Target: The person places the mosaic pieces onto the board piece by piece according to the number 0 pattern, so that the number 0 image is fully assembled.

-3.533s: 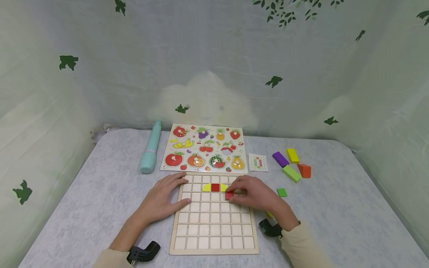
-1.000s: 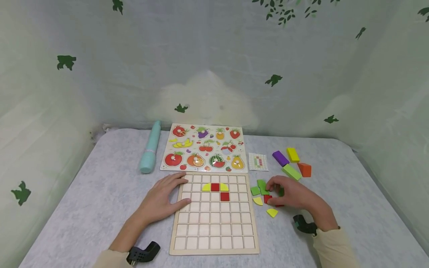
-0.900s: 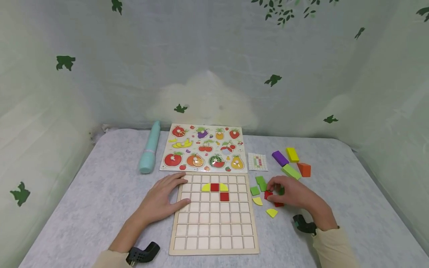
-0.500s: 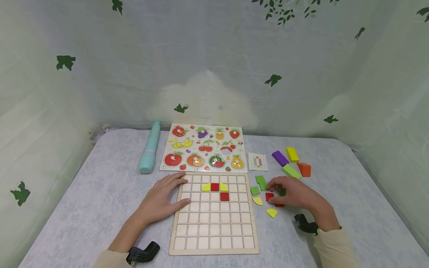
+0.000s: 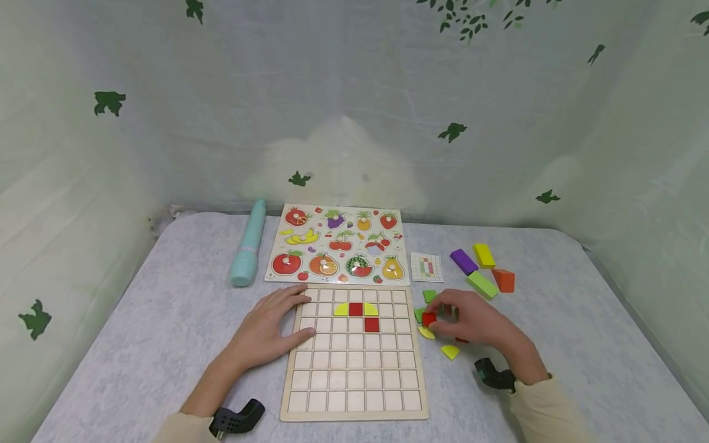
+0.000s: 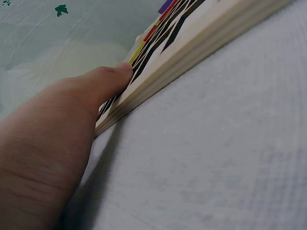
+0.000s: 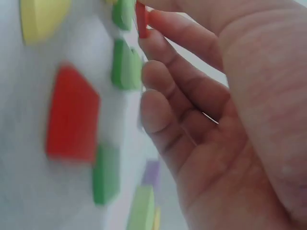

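Note:
My right hand pinches a red square tile between thumb and fingertips, just right of the wooden grid board. In the right wrist view the same red tile shows edge-on at the fingertips. My left hand rests along the board's left edge with relaxed fingers, its thumb lying on the rim. On the board, a red square sits between two yellow quarter-round tiles, with another red square below the right yellow one.
Beside the board lie green tiles, a yellow quarter-round and another red tile. A pattern card, purple and orange blocks, a fruit puzzle and a teal bottle-shaped object stand farther back.
A second red square now lies on the board. My right hand went from the board to the loose tiles, took up another red tile and moved left with it. The left hand stayed put.

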`<state>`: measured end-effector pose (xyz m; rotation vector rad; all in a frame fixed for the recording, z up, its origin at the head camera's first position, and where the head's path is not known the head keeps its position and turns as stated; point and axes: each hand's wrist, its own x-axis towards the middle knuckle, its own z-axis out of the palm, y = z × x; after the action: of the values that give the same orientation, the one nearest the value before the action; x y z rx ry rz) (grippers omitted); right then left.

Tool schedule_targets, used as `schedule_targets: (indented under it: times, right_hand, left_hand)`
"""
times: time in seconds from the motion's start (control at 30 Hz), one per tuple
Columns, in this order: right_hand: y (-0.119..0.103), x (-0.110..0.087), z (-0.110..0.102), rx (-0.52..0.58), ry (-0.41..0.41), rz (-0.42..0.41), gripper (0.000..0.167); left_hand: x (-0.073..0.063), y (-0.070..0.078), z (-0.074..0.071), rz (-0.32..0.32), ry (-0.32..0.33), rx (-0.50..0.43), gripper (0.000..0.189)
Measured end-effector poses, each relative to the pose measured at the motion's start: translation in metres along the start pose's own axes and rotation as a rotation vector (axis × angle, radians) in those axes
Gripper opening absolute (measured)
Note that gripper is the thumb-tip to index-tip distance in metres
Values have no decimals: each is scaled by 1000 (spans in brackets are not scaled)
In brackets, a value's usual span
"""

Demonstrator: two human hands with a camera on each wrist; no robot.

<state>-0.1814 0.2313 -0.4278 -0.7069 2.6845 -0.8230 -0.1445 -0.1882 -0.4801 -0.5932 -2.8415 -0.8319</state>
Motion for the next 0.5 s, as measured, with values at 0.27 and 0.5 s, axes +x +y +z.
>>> schedule_targets:
  times: [0.27,0.5]
  right_hand:
    - [-25,10,21,5,28,-34,20]
    - [-50,14,41,-26,51,-84,21]
  left_hand:
    - [0,1,0,2,4,-3,64]
    - [0,2,-2,-7,-3,-1,64]
